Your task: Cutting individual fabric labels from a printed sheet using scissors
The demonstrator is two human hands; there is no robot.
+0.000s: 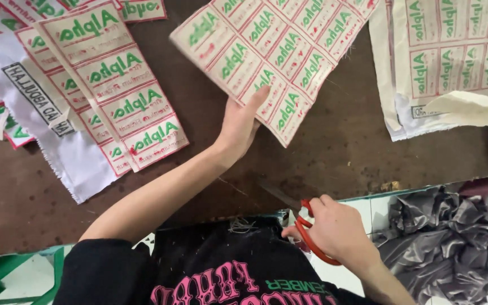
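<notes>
We look down on a brown worktable [334, 152] where a person in a black shirt [216, 271] handles sheets of printed fabric labels. The left hand [241, 124] reaches forward across the table and grips the near edge of a label sheet [272, 51], thumb on top and fingers hidden beneath it; the sheet, a grid of cream rectangles with green lettering and red borders, lifts at an angle off the tabletop. The right hand [334, 229] stays close to the body at the table's near edge, clenched around the red handles of a pair of scissors [306, 229], whose dark blades point up and left over the table, apart from the sheet. We cannot tell whether the blades are parted or closed.

To the left, two cut strips of labels [114, 85] lie overlapping on a white cloth [69, 152], itself printed with a black-bordered mark. At the far right a further stack of label sheets [453, 56] rests on the table, one lower corner folded over. Below it, beyond the table's edge, a heap of crumpled grey fabric [447, 237] sits on pale floor tiles. A green frame [7, 271] shows at the lower left corner.
</notes>
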